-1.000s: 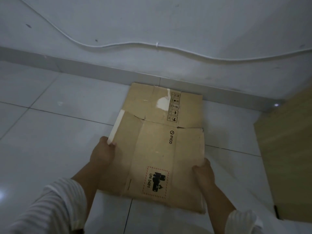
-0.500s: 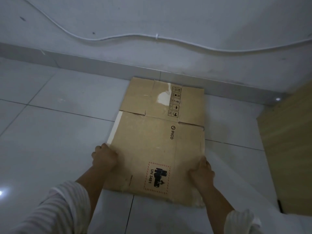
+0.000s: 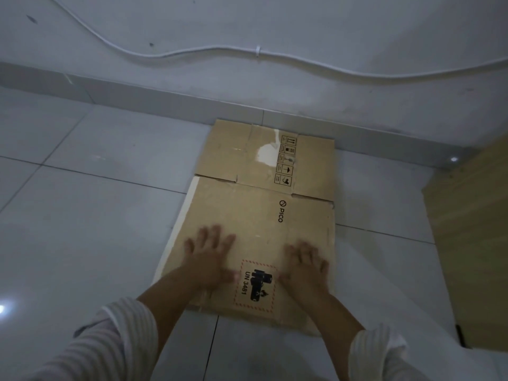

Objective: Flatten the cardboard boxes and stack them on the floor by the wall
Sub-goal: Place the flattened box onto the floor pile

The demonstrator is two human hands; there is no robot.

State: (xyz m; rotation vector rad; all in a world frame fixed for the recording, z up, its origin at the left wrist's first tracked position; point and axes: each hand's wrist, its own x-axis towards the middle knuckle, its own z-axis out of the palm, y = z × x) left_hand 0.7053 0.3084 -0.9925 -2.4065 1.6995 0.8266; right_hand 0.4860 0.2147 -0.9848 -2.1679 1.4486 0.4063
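A flattened brown cardboard box (image 3: 255, 213) lies flat on the grey tiled floor, its far flaps reaching the skirting of the wall. It carries a PICO logo, handling symbols and a red-dashed UN 3481 label. My left hand (image 3: 210, 258) rests palm down on the box's near left part, fingers spread. On the near right part, just right of the label, my right hand (image 3: 306, 266) also lies flat with fingers apart. Neither hand grips anything. Both look slightly blurred.
The white wall (image 3: 275, 23) runs across the back with a white cable (image 3: 257, 52) clipped along it. A light wooden panel (image 3: 472, 243) stands at the right, close to the box's right edge. Tiled floor (image 3: 82, 215) stretches to the left.
The box has been lowered fully onto the floor. Both hands let go of its side edges and moved inward onto its top face, fingers now spread.
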